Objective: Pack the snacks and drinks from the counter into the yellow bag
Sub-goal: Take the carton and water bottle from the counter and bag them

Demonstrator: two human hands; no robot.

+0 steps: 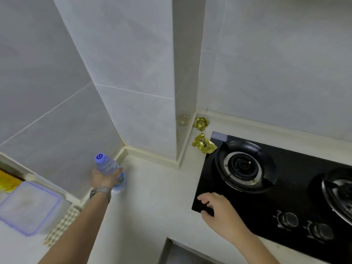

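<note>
Left hand (103,179) grips clear water bottle (109,169) (blue cap); right hand (219,210) loose on stove (266,202)

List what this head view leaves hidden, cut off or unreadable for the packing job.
- Yellow bag: only a yellow patch at the left edge shows; the frame cuts it off, so I cannot confirm it is the bag.
- Water bottle: the left hand grips it and covers its middle; the label is blurred.
- Two gold snack packets: print too small to read.
- Right hand: rests at the stove edge; fingertips partly hidden.
</note>
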